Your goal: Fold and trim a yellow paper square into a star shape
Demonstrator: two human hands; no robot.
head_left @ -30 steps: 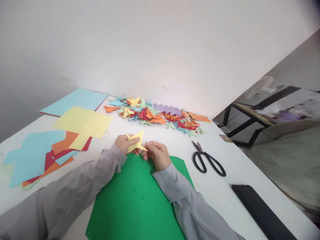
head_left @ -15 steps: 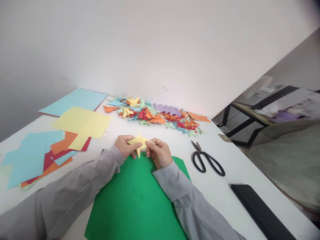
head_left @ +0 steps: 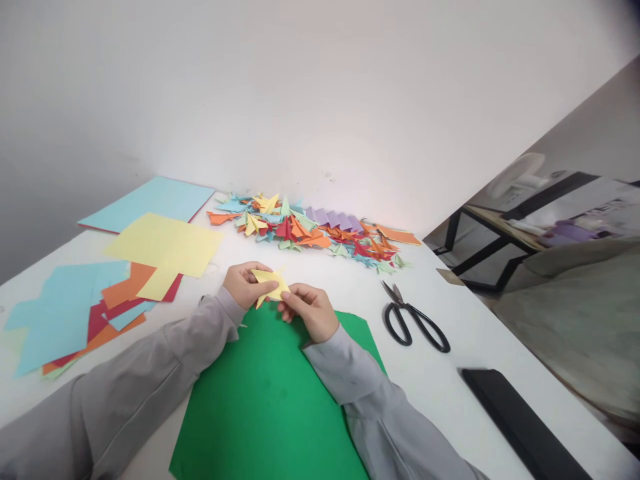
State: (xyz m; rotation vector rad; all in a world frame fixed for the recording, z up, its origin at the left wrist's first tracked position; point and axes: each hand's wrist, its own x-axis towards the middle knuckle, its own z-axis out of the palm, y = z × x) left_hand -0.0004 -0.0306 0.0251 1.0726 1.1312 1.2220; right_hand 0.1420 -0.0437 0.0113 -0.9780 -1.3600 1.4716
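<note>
Between my two hands is a small piece of folded yellow paper (head_left: 271,284), with pointed ends sticking out. My left hand (head_left: 245,285) pinches its left side, thumb on top. At its lower right edge, my right hand (head_left: 313,310) grips it between thumb and fingers. Both hands are just above the far edge of a green sheet (head_left: 275,393) that lies on the white table (head_left: 425,407). Parts of the folded paper are hidden behind my fingers.
Folded paper pieces (head_left: 300,230) in many colours lie heaped along the wall. To the left are yellow paper (head_left: 165,243), blue paper (head_left: 60,307) and a larger blue sheet (head_left: 150,203). Scissors (head_left: 400,310) lie at right, slightly spread, beyond a black flat bar (head_left: 515,420).
The folded yellow paper has tilted and turned in my fingers, its lower point now swinging left. My right hand has shifted slightly left and down.
</note>
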